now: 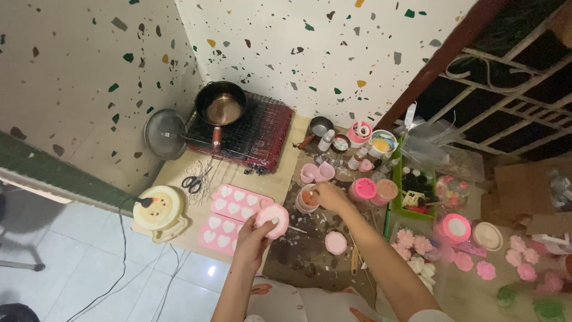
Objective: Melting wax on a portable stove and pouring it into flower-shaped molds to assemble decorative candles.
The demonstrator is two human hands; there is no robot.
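While the left hand (253, 235) gripped a round pink mould (273, 218) from below, fingers curled around its rim and holding it clear of the brown work surface (298, 253), the right hand (328, 195) was over at a small pink cup (307, 200), fingers pinched on what looked like a thin stick dipped into it. That read as the stirring or dipping stage, with the mould held ready just beside the cup. Any next move called for a steady, level mould and a careful lift of the stick, since the two hands sat close together and the cup stood near the board's edge.

Just left of the mould lay two flat pink trays (229, 217) with white heart shapes, side by side. Behind them sat scissors (192, 183), and further back a dark pan (221, 107) on a red wire-topped stove (253, 134). A cream round cable reel (158, 209) sat at the left corner. To the right stood a green tray (398, 206) of small dark-capped bottles, pink lidded tubs (363, 189) and a white-faced round pink tin (456, 227). Pale and pink flower shapes (411, 241) lay scattered beyond; any labels were too small to make out.
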